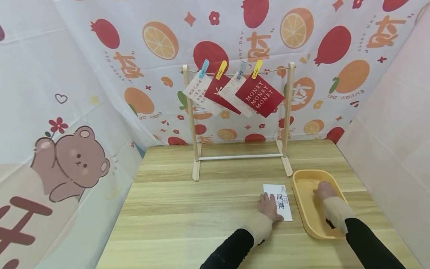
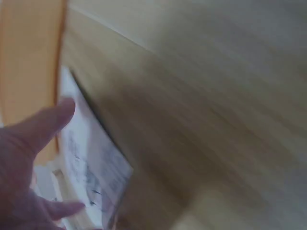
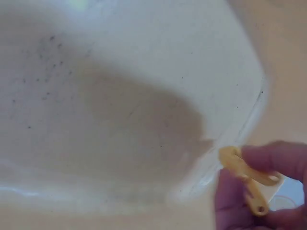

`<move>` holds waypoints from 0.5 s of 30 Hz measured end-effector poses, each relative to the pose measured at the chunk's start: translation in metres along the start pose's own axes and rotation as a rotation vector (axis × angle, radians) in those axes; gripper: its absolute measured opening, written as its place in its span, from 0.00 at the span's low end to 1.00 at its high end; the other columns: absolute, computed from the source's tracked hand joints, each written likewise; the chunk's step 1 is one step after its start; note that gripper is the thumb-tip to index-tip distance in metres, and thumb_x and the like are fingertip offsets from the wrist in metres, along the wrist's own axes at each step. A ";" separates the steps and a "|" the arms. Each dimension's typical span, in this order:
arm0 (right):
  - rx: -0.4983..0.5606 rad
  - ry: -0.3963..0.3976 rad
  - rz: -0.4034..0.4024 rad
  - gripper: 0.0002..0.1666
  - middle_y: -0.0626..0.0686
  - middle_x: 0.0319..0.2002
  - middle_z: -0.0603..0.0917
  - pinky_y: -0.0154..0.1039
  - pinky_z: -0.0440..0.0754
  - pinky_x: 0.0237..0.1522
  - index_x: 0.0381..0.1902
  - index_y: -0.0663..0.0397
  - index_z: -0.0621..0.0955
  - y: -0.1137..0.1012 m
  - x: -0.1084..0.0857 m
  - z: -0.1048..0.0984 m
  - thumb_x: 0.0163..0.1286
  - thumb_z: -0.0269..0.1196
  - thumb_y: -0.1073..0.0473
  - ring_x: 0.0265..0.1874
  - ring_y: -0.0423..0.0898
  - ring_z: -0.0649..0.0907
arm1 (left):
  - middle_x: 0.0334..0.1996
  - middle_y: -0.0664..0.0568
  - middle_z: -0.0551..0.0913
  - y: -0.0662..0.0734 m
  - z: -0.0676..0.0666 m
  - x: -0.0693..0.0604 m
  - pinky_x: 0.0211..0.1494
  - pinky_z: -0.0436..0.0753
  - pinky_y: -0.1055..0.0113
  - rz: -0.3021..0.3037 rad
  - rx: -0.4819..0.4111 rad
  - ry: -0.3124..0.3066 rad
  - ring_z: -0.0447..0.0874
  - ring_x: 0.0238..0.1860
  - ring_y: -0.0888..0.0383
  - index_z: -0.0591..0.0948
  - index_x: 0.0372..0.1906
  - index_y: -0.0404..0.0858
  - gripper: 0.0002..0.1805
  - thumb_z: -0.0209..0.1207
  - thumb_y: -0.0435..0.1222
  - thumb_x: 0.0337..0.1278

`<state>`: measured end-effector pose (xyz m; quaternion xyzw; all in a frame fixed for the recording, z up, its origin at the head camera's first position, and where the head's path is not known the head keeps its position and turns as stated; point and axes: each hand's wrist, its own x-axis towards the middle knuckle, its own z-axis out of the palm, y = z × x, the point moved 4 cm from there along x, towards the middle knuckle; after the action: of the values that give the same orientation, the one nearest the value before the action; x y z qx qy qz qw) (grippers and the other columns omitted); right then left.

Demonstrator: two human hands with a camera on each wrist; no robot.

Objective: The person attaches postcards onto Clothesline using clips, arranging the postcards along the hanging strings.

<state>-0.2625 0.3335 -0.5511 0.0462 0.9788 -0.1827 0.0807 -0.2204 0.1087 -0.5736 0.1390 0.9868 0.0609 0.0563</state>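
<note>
My left hand [image 1: 268,207] rests on the left side of a white card [image 1: 284,203] with printed characters, which lies on the table. In the left wrist view the thumb [image 2: 45,122] and a finger touch the card's face. Inside the yellow tray [image 1: 297,196], my right hand [image 1: 325,191] pinches a yellow clothespin [image 3: 247,177] between thumb and fingers. The head view hides this clothespin behind the hand.
A wooden rack [image 1: 285,123] stands at the back of the table [image 1: 161,213]. On its string, a blue clip [image 1: 203,68], yellow and grey clips hold several cards, including a red card [image 1: 260,95]. Printed cloth [image 1: 161,93] hangs behind and at the sides.
</note>
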 end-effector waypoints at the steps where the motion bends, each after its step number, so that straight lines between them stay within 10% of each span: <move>1: 0.011 0.034 -0.010 0.14 0.63 0.21 0.75 0.49 0.76 0.30 0.21 0.72 0.72 -0.001 -0.003 -0.003 0.57 0.58 0.63 0.25 0.59 0.76 | 0.56 0.48 0.69 -0.003 0.003 0.000 0.53 0.70 0.66 -0.015 0.058 -0.018 0.64 0.58 0.53 0.70 0.59 0.41 0.49 0.68 0.63 0.28; 7: 0.076 0.057 -0.049 0.16 0.56 0.18 0.74 0.46 0.74 0.25 0.18 0.66 0.72 -0.005 -0.010 -0.009 0.57 0.60 0.59 0.19 0.50 0.74 | 0.64 0.42 0.62 -0.005 0.004 -0.004 0.61 0.63 0.58 -0.114 0.032 -0.104 0.56 0.65 0.47 0.67 0.63 0.40 0.40 0.64 0.54 0.45; 12: 0.087 -0.004 -0.068 0.18 0.47 0.13 0.62 0.36 0.64 0.18 0.12 0.54 0.63 -0.007 -0.014 -0.006 0.58 0.52 0.58 0.13 0.42 0.63 | 0.63 0.38 0.63 0.000 0.007 -0.005 0.61 0.62 0.54 -0.222 -0.015 -0.015 0.56 0.65 0.43 0.66 0.63 0.35 0.43 0.57 0.61 0.48; 15: 0.088 -0.010 -0.077 0.19 0.53 0.14 0.69 0.40 0.70 0.20 0.14 0.62 0.68 -0.007 -0.016 -0.005 0.59 0.54 0.55 0.14 0.47 0.71 | 0.64 0.39 0.61 0.003 0.015 -0.008 0.62 0.61 0.54 -0.235 0.077 -0.006 0.54 0.66 0.44 0.63 0.66 0.37 0.51 0.53 0.69 0.43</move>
<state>-0.2488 0.3281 -0.5410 0.0108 0.9704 -0.2287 0.0766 -0.2102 0.1107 -0.5873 0.0247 0.9977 0.0153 0.0607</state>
